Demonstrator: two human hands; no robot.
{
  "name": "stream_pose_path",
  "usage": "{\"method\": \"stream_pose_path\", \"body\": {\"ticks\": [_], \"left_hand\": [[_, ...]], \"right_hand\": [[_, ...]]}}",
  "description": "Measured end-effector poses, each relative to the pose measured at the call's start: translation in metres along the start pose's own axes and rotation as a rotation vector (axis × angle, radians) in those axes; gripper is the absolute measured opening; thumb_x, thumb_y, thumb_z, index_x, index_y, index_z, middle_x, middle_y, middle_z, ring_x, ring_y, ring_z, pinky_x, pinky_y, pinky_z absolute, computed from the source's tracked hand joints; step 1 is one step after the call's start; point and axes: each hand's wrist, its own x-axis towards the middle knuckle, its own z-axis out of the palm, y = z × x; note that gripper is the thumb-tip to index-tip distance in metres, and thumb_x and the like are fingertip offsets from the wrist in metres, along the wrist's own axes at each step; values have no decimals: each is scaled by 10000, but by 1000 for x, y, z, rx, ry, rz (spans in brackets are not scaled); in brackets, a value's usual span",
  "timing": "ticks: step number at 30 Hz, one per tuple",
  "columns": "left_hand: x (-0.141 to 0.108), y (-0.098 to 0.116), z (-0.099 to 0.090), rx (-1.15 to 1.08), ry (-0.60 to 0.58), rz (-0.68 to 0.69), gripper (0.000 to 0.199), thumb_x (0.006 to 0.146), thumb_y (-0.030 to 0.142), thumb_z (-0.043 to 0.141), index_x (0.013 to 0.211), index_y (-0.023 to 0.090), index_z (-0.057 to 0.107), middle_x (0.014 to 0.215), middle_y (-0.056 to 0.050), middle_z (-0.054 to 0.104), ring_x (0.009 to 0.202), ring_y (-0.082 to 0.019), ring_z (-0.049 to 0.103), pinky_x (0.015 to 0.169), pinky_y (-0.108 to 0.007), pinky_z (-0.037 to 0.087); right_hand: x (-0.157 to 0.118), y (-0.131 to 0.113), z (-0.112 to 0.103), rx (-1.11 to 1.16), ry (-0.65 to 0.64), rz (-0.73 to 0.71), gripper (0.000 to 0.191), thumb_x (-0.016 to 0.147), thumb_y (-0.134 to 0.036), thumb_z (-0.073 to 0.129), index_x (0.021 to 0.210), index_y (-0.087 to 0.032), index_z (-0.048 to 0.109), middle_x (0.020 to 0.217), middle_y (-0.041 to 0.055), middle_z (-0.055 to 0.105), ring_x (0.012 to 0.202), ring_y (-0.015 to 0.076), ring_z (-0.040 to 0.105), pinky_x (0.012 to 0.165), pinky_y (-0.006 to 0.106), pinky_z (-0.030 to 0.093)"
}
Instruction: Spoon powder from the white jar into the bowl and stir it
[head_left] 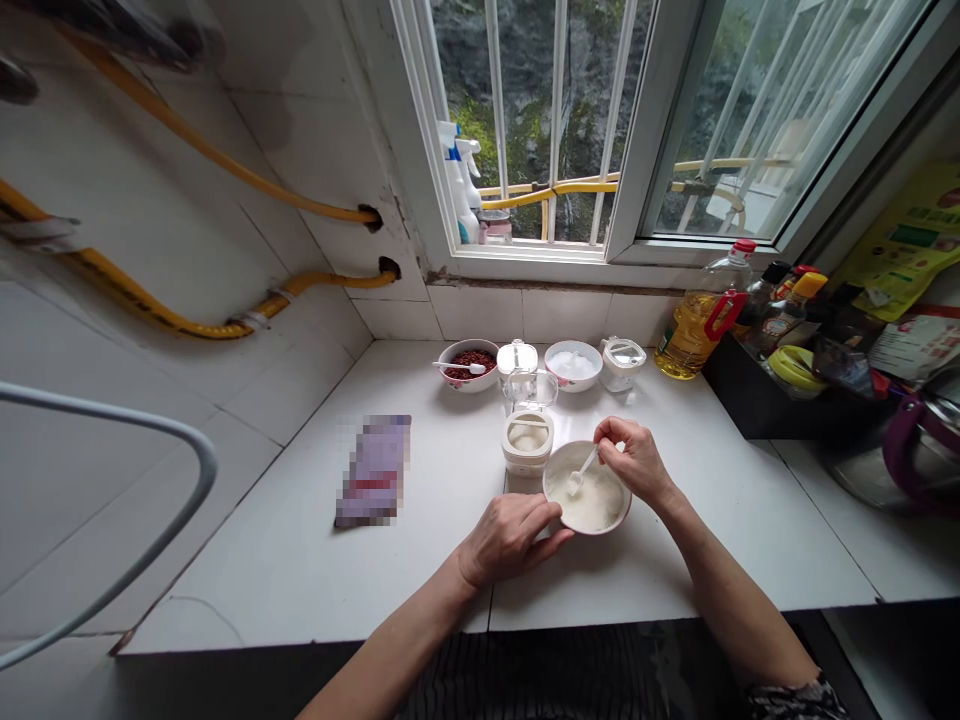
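Observation:
A bowl of off-white powder (600, 508) stands near the counter's front edge. My left hand (514, 535) grips its left rim, thumb and fingers closed against the side. Between the pinched fingers of my right hand (628, 458) is a small white spoon (583, 472), its scoop end down in the powder. Just left of and behind the bowl sits a white seasoning jar (527, 455) with its clear lid (531, 386) raised; pale contents show inside.
Behind stand a bowl of dark red bits (469, 366) with a spoon, a closed jar (517, 355), a bowl of white grains (574, 366) and another lidded jar (622, 362). An oil bottle (694, 325) and a black box (757, 395) are right; a blurred purple packet (375, 470) lies left.

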Motion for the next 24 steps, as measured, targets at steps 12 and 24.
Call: {"method": "stream_pose_path", "body": {"ticks": [12,24], "left_hand": [[0,-1,0,-10,-4,-1,156,993,288,462,892,178,504,607,32,553,484,-110,501,469,-253,335],[0,0,-1,-9,-6,-9,174,993,293,454,875,178,510,604,31,559,486,-109,507,463,-258,336]], "right_hand": [[4,-2,-1,517,-25,339,82,622,-222,535,628,-189,610,491,-39,564,480,125,538,553,268,447],[1,-5,7,661,33,273,257,745,-405,702,842,-188,604,704,35,710,749,213,715,703,328,539]]}}
